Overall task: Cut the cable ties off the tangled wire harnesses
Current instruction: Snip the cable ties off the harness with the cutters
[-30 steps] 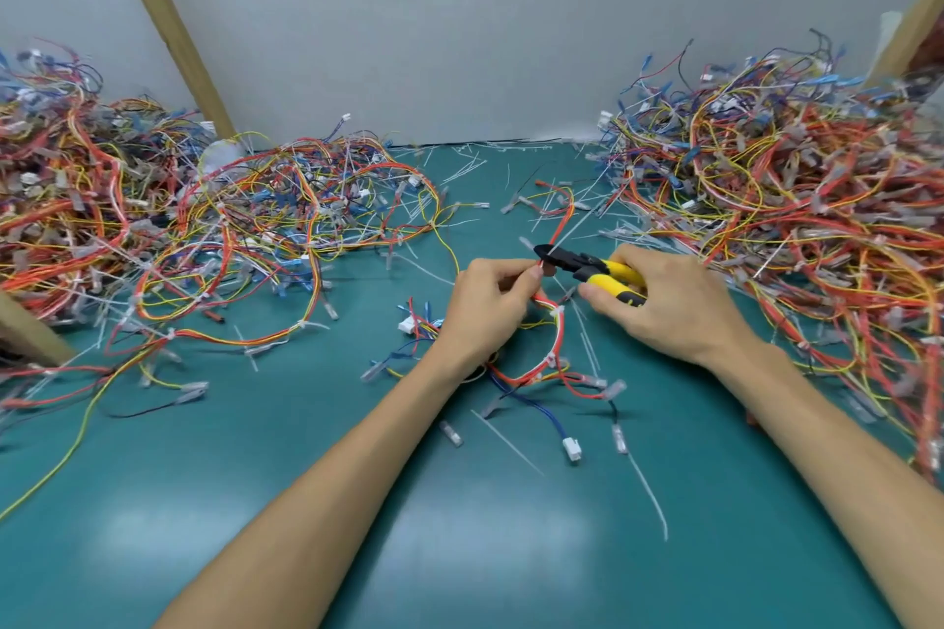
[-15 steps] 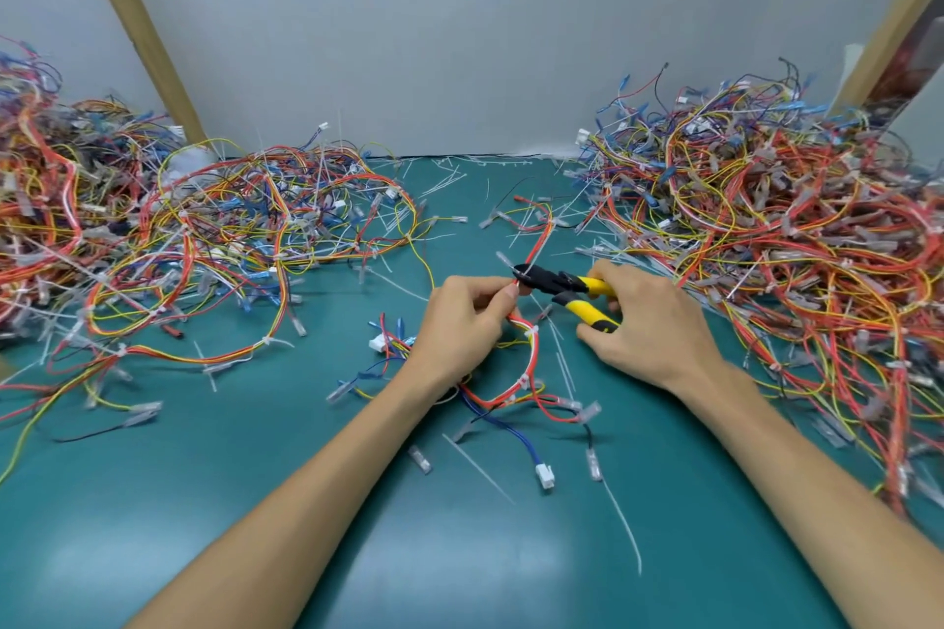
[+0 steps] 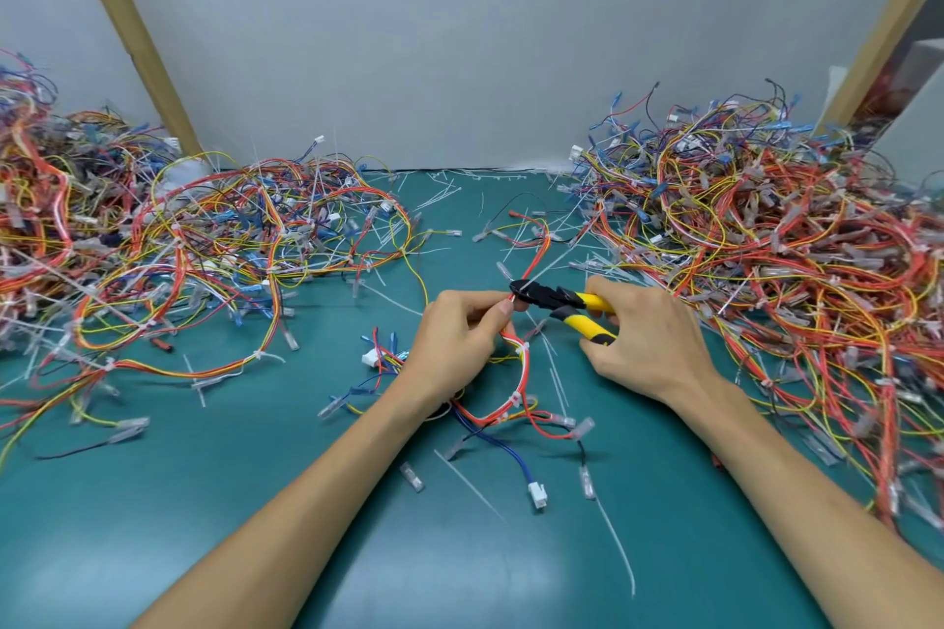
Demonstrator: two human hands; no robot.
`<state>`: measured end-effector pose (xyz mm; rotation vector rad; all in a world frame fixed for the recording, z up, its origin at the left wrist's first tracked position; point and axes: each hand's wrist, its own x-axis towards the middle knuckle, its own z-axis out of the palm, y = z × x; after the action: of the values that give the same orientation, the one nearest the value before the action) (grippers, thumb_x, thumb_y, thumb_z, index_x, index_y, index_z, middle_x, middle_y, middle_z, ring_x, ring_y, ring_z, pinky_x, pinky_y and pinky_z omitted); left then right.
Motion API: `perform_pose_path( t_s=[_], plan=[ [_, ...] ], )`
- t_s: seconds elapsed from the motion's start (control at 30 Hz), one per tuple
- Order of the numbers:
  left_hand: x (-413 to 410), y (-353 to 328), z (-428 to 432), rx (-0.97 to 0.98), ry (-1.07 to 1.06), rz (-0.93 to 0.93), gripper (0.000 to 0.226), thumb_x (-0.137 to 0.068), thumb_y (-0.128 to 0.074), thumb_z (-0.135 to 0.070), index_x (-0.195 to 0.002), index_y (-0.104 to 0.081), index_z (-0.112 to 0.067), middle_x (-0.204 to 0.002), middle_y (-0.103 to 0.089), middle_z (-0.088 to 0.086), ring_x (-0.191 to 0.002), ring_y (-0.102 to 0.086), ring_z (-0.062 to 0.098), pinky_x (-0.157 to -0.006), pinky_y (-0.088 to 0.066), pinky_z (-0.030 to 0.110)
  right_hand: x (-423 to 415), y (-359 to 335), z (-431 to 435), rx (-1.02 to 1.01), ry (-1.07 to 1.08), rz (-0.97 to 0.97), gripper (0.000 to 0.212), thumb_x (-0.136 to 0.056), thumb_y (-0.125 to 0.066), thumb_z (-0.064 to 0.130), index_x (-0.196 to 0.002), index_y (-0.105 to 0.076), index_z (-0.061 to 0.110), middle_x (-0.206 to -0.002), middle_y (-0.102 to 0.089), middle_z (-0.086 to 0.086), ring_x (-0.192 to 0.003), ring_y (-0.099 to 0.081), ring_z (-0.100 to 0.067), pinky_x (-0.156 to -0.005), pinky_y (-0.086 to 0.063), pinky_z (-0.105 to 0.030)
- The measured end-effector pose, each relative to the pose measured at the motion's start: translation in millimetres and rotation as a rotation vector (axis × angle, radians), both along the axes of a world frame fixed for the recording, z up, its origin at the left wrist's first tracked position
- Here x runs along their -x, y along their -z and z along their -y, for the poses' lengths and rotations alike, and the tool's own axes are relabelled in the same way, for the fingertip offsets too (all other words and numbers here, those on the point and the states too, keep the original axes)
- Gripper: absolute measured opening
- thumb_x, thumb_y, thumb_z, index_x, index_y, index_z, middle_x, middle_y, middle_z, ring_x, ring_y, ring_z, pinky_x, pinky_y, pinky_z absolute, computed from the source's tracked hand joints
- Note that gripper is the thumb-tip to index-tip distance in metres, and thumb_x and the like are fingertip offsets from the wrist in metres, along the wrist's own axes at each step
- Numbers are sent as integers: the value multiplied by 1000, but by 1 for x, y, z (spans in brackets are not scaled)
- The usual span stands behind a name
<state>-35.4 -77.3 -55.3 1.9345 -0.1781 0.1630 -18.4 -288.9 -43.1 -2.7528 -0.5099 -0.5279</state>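
Broadly, we are working over a green table (image 3: 204, 526) that fills the lower frame. The right heap (image 3: 766, 245) of wires is banked along the right edge, and the left heap (image 3: 179, 240) spreads across the middle left. Both lie near enough that a freed bundle could snag in them, mixing done pieces with undone.

Our right hand (image 3: 649, 342), right of centre, has its fingers curled round the yellow handles of the cutters (image 3: 557, 301). Our left hand (image 3: 454, 342), just left of centre, pinches the harness (image 3: 523, 373) between thumb and forefinger. They are clamped on the red wires right beside the black blades. That closeness is the main danger, since a squeeze with the tip slightly off could nick the fingertip.

The harness loops down from the pinch onto the table at centre frame. The blades sit against the wires themselves, and we cannot tell whether they enclose only a tie or a wire as well. If they hold a wire, the cut would spoil it. A white cable tie (image 3: 521, 350) just under the pinch is uncut. A snipped end may fly off, as the cut tie (image 3: 615, 541) lying at lower right suggests.
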Motion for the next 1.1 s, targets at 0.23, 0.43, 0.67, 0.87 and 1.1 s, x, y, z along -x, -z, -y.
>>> perform_pose_path(
  t_s=[0.23,0.43,0.67,0.87,1.1],
  plan=[
    [0,-2,1,9,16,-6,27,-102,-47,-16,-98,-73,-17,-63,-52,-7,-53,-37,15,-59,-33,29,-3,1,1,-3,-21,43,35,-71,-74,29,-100,-56,23,-83,-55,2,-81,-49,-24,-70,-31,-32],
    [-1,-2,1,0,22,-34,30,-103,-45,-17,-86,-69,-24,-57,-47,-11,-52,-36,13,-62,-36,31,-3,-3,3,-29,-9,48,38,-71,-81,27,-105,-64,21,-87,-61,1,-86,-54,-26,-76,-44,-36],
    [-3,0,0,-58,4,-34,31,-102,-45,-16,-79,-64,-25,-57,-49,-11,-50,-38,11,-60,-38,33,-4,-5,2,-23,-24,50,42,-71,-84,24,-109,-67,21,-87,-62,1,-88,-55,-25,-73,-42,-34],
    [-3,-1,0,-21,-12,-39,29,-102,-44,-15,-82,-65,-20,-59,-49,-10,-46,-37,8,-55,-36,26,-3,-5,1,-26,-26,142,37,-74,-81,32,-109,-69,25,-81,-65,4,-80,-60,-23,-61,-37,-26],
    [-4,-3,0,48,-6,-49,29,-103,-43,-14,-85,-65,-17,-62,-49,-6,-45,-39,4,-49,-39,16,0,-5,-3,-61,65,44,22,-71,-74,39,-74,-61,22,-57,-55,6,-56,-53,-21,-50,-41,-26]
  ],
)
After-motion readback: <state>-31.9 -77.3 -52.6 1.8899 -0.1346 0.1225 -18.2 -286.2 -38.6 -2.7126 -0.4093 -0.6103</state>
